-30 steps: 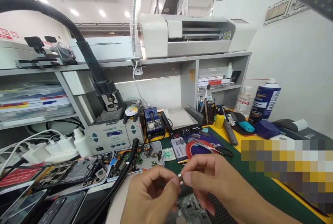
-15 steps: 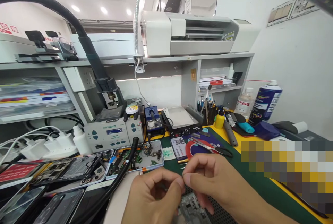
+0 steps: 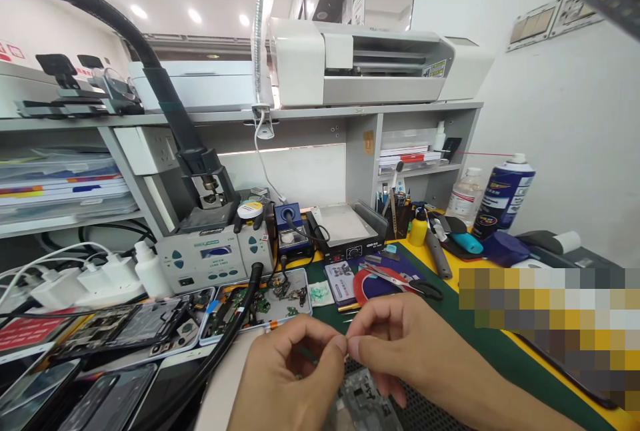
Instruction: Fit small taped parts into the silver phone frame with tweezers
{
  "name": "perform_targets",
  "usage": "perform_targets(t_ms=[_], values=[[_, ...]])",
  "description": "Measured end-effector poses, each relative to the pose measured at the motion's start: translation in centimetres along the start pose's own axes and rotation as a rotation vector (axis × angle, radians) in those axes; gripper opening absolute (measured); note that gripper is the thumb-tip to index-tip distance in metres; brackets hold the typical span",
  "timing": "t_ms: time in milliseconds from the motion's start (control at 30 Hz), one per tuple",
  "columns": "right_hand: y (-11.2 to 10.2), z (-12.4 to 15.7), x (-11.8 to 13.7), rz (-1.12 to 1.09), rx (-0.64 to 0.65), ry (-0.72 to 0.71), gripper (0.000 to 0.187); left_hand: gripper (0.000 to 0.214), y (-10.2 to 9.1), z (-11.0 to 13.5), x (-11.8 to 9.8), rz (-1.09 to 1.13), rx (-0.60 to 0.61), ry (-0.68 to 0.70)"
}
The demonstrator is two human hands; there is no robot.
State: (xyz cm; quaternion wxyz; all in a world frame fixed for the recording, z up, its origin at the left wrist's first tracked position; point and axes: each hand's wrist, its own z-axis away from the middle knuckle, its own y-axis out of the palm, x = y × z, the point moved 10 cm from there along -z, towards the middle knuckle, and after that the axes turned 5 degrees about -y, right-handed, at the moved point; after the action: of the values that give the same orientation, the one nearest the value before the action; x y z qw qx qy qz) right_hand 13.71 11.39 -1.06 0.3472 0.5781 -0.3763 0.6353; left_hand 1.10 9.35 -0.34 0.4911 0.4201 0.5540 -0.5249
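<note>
Left hand (image 3: 287, 377) and right hand (image 3: 395, 347) are pinched together, fingertips touching, above a circuit board (image 3: 363, 404); pinched item cannot be told.

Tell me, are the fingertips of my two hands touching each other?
Touching. The head view shows the left hand and right hand with fingertips pinched together, no gap visible between them.
</note>
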Motion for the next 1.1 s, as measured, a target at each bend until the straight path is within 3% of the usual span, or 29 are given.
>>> perform_targets(t_ms=[300, 467, 700, 1100], values=[[0.2, 0.2, 0.8, -0.172, 0.026, -0.032, 0.017, 0.02, -0.2, -0.3, 0.2, 0.264, 0.048, -0.107], [0.7, 0.2, 0.5, -0.097, 0.05, -0.045, 0.016, 0.023, -0.2, -0.1, 0.1, 0.364, 0.026, -0.104], [0.8, 0.1, 0.4, -0.075, 0.039, -0.042, 0.01, 0.027, 1.1, -0.1, 0.7, 0.413, 0.179, -0.135], [0.1, 0.3, 0.1, 0.075, -0.015, -0.027, 0.005, 0.02, 0.7, 0.2, 0.1, 0.178, 0.2, -0.074]])
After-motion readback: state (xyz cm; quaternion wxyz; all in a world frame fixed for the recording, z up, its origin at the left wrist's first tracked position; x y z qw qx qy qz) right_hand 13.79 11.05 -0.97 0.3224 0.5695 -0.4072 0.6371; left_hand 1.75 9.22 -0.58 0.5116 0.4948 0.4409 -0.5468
